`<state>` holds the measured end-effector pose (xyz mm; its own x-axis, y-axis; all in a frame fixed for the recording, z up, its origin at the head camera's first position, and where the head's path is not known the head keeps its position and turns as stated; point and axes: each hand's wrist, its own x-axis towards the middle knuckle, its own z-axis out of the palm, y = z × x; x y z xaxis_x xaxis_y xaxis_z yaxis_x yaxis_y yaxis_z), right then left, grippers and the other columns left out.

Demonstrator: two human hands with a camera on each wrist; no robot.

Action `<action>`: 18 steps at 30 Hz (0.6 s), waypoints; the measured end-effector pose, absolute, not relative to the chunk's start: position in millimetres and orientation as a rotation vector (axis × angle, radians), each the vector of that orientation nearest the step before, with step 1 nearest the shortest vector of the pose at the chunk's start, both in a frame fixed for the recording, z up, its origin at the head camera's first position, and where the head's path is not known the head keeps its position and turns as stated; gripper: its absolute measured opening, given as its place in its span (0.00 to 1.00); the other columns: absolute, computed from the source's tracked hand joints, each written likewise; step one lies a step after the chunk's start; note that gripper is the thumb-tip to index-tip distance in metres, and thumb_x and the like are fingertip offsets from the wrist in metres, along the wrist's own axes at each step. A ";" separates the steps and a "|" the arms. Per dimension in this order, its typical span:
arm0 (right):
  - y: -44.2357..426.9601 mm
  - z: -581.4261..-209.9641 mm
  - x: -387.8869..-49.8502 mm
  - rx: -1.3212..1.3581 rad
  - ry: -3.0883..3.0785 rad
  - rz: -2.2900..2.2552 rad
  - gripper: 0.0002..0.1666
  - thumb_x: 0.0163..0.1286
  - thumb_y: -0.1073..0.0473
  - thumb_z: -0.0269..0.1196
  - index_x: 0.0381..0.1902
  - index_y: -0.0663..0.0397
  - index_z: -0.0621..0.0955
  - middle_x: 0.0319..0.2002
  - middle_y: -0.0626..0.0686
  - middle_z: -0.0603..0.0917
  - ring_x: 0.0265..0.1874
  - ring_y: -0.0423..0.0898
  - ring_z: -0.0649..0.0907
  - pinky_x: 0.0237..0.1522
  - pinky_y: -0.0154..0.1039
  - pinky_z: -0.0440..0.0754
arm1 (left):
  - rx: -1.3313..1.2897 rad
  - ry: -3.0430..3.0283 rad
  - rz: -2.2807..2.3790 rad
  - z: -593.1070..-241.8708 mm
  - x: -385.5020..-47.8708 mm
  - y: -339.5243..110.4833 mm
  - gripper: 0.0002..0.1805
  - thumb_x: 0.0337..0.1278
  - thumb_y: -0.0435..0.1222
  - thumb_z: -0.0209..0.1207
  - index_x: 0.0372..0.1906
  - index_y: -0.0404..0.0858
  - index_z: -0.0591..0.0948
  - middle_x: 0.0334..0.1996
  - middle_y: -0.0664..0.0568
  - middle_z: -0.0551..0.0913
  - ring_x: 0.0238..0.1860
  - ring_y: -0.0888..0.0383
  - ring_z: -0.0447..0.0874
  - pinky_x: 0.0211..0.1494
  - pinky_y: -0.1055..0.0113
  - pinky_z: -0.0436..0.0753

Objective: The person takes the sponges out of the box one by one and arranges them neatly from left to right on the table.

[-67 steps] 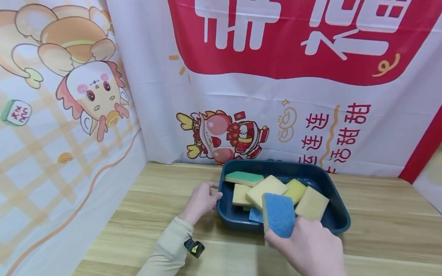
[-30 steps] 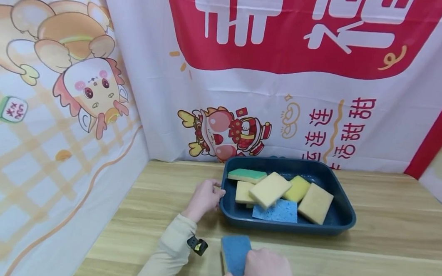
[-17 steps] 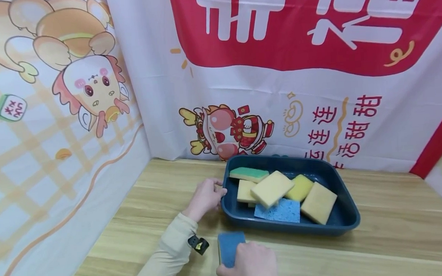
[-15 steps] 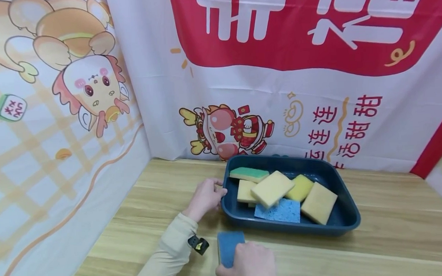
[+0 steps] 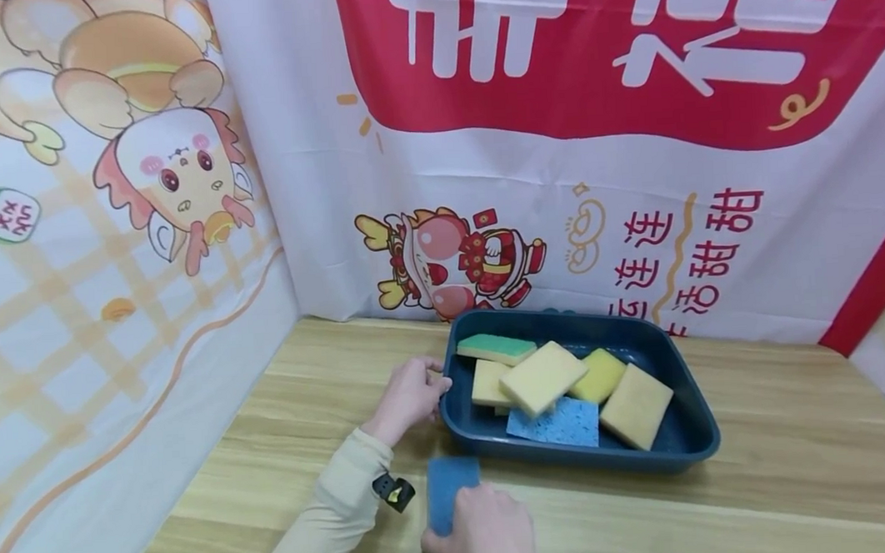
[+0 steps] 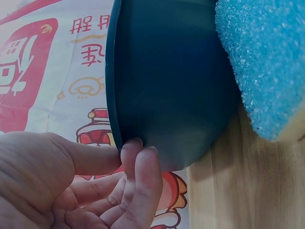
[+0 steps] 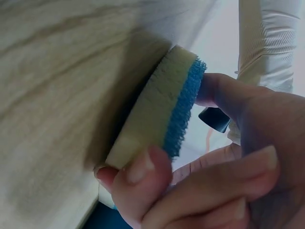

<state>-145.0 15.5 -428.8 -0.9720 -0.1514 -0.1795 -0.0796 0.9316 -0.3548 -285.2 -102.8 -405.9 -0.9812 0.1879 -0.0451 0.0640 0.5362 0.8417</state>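
A dark blue plastic bin stands on the wooden table. My left hand pinches the rim at its left end; the left wrist view shows thumb and fingertips meeting at the bin wall. In front of the bin my right hand grips a scouring sponge, blue side up with a pale foam layer below. The right wrist view has this sponge between thumb and fingers, low over the tabletop with a dark shadow beneath; whether it touches cannot be told.
Inside the bin lie a green-topped sponge, a blue sponge, a yellow one and several pale ones, such as the pale sponge at right. A printed cloth hangs behind; another patterned cloth is on the left.
My right hand has carried the blue-topped sponge from above the bin down to the front, then slightly left. The blue sponge in the bin became visible. My left hand stays at the rim.
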 end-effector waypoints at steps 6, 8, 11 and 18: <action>14.2 -431.8 -143.4 -0.180 2.927 -0.468 0.32 0.55 0.30 0.66 0.16 0.52 0.74 0.16 0.49 0.71 0.15 0.44 0.72 0.20 0.41 0.75 | 0.204 2.647 1.404 -403.7 -284.8 -102.3 0.17 0.69 0.32 0.58 0.59 0.30 0.77 0.23 0.47 0.82 0.19 0.53 0.81 0.22 0.65 0.79; 14.0 -432.0 -142.7 -0.170 2.938 -0.425 0.34 0.56 0.28 0.64 0.15 0.52 0.74 0.16 0.49 0.71 0.15 0.44 0.72 0.19 0.41 0.75 | 0.208 2.645 1.404 -403.8 -284.5 -102.4 0.18 0.69 0.32 0.58 0.59 0.30 0.77 0.23 0.46 0.82 0.19 0.53 0.81 0.23 0.65 0.79; 13.4 -431.7 -142.1 -0.155 2.935 -0.371 0.36 0.56 0.26 0.62 0.15 0.52 0.74 0.16 0.49 0.71 0.14 0.44 0.72 0.20 0.41 0.75 | 0.207 2.642 1.409 -404.4 -284.4 -102.9 0.17 0.69 0.32 0.58 0.59 0.30 0.77 0.25 0.44 0.83 0.20 0.52 0.81 0.25 0.62 0.81; 12.2 -431.9 -140.3 -0.135 2.963 -0.265 0.39 0.57 0.23 0.59 0.13 0.51 0.72 0.15 0.50 0.70 0.14 0.44 0.71 0.18 0.40 0.73 | 0.216 2.640 1.416 -405.3 -285.0 -103.4 0.18 0.69 0.33 0.58 0.59 0.30 0.77 0.23 0.47 0.82 0.21 0.51 0.83 0.27 0.58 0.82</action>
